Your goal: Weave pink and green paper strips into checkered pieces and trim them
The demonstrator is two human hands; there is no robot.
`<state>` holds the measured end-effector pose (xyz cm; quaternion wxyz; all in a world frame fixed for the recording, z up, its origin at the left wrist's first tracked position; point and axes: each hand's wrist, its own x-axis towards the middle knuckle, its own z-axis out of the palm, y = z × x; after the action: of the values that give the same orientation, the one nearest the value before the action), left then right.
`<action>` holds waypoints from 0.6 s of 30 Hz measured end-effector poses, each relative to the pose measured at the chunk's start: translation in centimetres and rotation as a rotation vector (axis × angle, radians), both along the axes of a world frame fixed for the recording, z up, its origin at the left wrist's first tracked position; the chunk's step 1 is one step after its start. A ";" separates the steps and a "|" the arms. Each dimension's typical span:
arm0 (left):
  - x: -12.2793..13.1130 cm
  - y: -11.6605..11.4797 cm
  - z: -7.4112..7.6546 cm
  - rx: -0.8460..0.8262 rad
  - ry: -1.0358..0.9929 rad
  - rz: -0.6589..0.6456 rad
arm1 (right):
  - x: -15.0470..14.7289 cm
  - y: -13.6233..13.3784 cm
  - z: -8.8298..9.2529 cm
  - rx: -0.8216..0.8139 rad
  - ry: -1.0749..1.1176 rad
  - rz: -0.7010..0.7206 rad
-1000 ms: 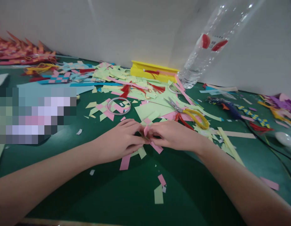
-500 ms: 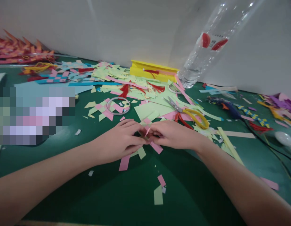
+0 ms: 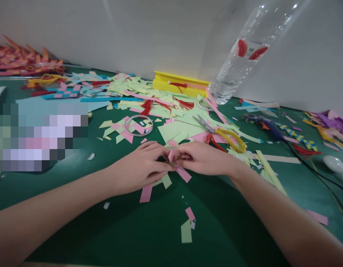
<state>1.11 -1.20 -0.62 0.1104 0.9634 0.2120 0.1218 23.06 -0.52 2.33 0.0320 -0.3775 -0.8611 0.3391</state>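
My left hand (image 3: 140,166) and my right hand (image 3: 204,158) meet fingertip to fingertip on the green table (image 3: 127,230). Both pinch a small woven piece of pink and light green paper strips (image 3: 173,167). Pink strip ends stick out below the fingers, one (image 3: 184,174) to the right and one (image 3: 146,193) to the left. A short pink end stands up between the thumbs. Most of the woven piece is hidden under the fingers.
Yellow-handled scissors (image 3: 224,136) lie just beyond my right hand. A tape ring (image 3: 139,125), paper scraps and red tassels (image 3: 147,106) cover the middle. A yellow box (image 3: 180,83) and a clear bottle (image 3: 243,52) stand by the wall. A black cable (image 3: 307,163) runs at right.
The hands stay in place; the fingers shift slightly and the short pink end between the thumbs stands a little higher than half a second ago.
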 end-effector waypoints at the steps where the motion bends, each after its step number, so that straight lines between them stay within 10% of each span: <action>1: 0.0 0.0 0.0 -0.001 0.000 0.000 | -0.1 0.0 -0.1 0.023 -0.005 -0.004; 18: 0.0 0.1 0.2 -0.045 -0.020 -0.001 | -0.8 -0.3 0.5 0.153 -0.143 0.014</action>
<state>1.15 -1.11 -0.43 0.1341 0.9595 0.2129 0.1264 22.25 -0.82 2.81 -0.0031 -0.3912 -0.8872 0.2447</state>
